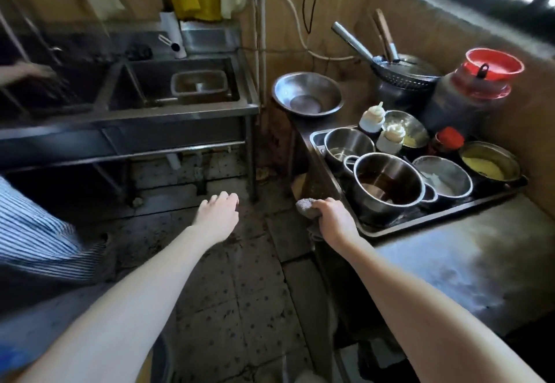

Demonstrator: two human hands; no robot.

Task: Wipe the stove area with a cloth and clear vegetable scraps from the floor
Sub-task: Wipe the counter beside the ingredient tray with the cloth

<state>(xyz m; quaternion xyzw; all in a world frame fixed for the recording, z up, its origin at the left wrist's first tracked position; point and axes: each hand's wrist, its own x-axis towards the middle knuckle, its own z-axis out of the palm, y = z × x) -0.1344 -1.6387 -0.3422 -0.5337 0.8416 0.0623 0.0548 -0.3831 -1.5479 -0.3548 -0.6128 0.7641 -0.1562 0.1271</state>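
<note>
Your steel surface on the right carries a black tray near its front edge. A big metal bowl sits at its far end. The tiled floor below looks spotted and dirty.

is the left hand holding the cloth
No, the right hand grips the grey cloth beside the tray, while the left hand hovers empty over the floor.

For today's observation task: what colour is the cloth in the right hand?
The cloth is speckled grey; head view.
</note>
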